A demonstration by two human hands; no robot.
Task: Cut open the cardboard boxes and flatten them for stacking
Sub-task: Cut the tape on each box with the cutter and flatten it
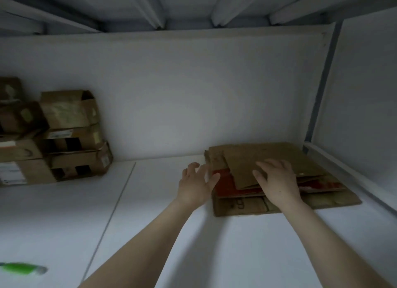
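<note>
A stack of flattened cardboard boxes lies on the white table at the far right, with a red printed sheet showing between the brown layers. My right hand rests flat on top of the stack, fingers spread. At the stack's left edge is my left hand, fingers spread and relaxed, the thumb touching the red layer. Several unflattened cardboard boxes are piled at the far left against the wall. A green-handled cutter, blurred, lies on the table at the near left.
A white wall stands behind the table and a white side panel closes the right. A thin seam runs across the tabletop. Shelf beams hang overhead.
</note>
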